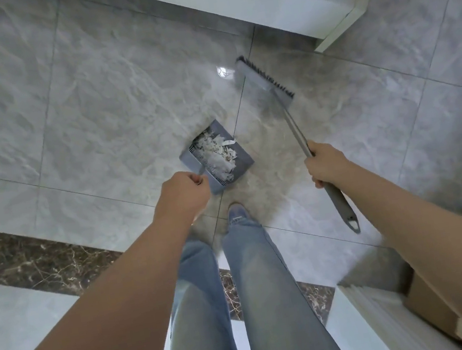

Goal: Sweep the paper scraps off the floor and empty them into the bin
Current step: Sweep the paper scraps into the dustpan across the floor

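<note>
Your left hand (pixel 185 189) is gripping the grey plastic dustpan (pixel 216 156), heaped with white paper scraps (pixel 219 154); your right hand (pixel 325 166) is clutching the broom (pixel 281 100), its bristles seemingly just off the glossy floor (pixel 91 106).

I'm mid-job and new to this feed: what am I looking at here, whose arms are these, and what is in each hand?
There is no robot. This is one wide-angle camera on a person's head, looking down past their jeans at a grey tiled floor. The left hand grips the handle of a grey dustpan, which holds a heap of white paper scraps. The right hand grips the handle of a broom whose head is out in front. A cardboard box sits at lower right. No bin is in view.
</note>
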The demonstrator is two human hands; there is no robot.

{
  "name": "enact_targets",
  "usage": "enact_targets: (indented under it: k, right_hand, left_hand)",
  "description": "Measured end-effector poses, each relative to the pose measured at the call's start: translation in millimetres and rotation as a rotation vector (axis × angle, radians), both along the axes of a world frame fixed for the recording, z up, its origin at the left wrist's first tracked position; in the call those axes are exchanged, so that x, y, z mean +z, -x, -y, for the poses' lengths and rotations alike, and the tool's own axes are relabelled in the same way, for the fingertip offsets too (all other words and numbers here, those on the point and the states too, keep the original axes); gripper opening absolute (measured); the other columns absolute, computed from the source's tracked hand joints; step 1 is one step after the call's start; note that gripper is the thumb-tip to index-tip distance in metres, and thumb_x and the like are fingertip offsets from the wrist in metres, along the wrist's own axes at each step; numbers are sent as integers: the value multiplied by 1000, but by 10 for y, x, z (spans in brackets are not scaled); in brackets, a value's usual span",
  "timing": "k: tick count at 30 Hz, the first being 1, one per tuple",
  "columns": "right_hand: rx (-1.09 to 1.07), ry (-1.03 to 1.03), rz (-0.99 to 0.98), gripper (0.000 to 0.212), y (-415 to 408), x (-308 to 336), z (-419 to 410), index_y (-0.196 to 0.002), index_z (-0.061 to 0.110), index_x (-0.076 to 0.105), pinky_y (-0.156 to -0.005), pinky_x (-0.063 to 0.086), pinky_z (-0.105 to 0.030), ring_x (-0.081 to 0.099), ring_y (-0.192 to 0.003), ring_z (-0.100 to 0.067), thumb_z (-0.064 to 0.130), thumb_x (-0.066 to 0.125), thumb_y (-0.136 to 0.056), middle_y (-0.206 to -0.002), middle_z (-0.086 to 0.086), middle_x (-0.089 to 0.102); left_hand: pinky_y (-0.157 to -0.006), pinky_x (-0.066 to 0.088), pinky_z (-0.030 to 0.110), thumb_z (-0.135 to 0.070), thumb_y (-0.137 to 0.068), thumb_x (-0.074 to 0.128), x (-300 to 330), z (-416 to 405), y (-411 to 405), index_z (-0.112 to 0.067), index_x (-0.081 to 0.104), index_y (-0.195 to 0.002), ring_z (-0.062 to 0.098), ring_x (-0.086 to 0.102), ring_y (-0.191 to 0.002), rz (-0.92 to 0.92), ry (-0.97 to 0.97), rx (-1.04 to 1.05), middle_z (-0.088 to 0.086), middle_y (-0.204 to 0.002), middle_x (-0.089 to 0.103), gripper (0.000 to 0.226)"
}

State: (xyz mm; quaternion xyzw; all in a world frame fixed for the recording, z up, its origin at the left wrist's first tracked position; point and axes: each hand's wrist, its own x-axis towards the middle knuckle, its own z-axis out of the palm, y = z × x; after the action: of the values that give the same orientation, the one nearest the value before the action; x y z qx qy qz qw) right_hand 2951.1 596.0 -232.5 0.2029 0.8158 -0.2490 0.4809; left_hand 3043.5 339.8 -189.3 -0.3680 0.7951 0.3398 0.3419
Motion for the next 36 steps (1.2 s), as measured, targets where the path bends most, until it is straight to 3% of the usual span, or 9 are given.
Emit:
enact_targets:
  k: [4,6,11,14,16,18,21,27,36]
  right_hand:
    - [-21,-90,-7,28,-31,-383,324,-122,5,52,-51,54,-34,53,-48,-25,4,41,-96,-76,-13,54]
    - [-33,-77,26,25,-335,-398,459,-119,5,53,-40,51,-30,54,-44,-24,4,44,-95,-78,-14,56]
    - [-196,55,99,27,-1038,-8,481,-87,15,57,-40,35,-26,35,-41,-22,-2,36,-85,-62,-7,39]
    - [-275,122,81,24,-1276,350,552,-99,10,55,-36,30,-21,27,-42,-19,1,35,-89,-59,-5,31]
    - [-240,140,46,26,-1330,525,682,-101,13,54,-36,32,-21,29,-45,-20,3,33,-91,-61,-5,32]
    - [-212,123,25,25,-1253,590,809,-100,16,53,-36,33,-22,31,-46,-21,4,34,-91,-61,-6,34]
    - [-254,92,36,29,-1016,516,1202,-92,23,55,-36,28,-23,29,-42,-19,2,35,-93,-55,-5,34]
    - [-348,59,87,22,-494,224,2022,-86,12,53,-31,26,-16,32,-45,-16,1,37,-97,-59,-6,37]
    - [-232,-56,-11,21,-70,-393,2984,-102,14,56,-39,33,-23,37,-44,-18,10,36,-98,-64,-6,43]
  left_hand:
    - [-63,43,29,-31,-93,54,-80,35,-28,-17,51,-55,21,46,-51,0,-4,44,0,-55,51,41]
    - [-62,41,28,-28,-93,53,-64,51,-40,-17,48,-54,27,49,-55,-5,-31,43,3,-56,51,41]
    - [-70,51,35,-35,-94,50,86,176,-192,-18,49,-57,37,65,-82,-19,-46,27,6,-67,58,40]
    - [-74,57,39,-41,-93,51,166,466,-397,-18,62,-67,32,67,-74,-24,-31,96,2,-64,60,36]
    - [-66,58,37,-42,-93,53,216,769,-528,-22,63,-65,30,65,-62,-35,-33,146,-1,-55,57,36]
    - [-48,47,26,-39,-94,56,249,1047,-602,-24,60,-64,25,56,-45,-25,-43,180,0,-51,54,34]
    - [-40,34,21,-37,-94,59,325,1655,-749,-15,55,-60,20,39,-32,25,-60,283,1,-38,46,41]
    - [-40,30,22,-36,-97,58,382,2707,-1023,-4,55,-64,18,31,-32,78,-93,326,7,-42,40,46]
    - [-37,32,21,-41,-94,63,-18,3712,-1320,-2,60,-68,19,37,-32,84,-21,327,6,-40,43,47]
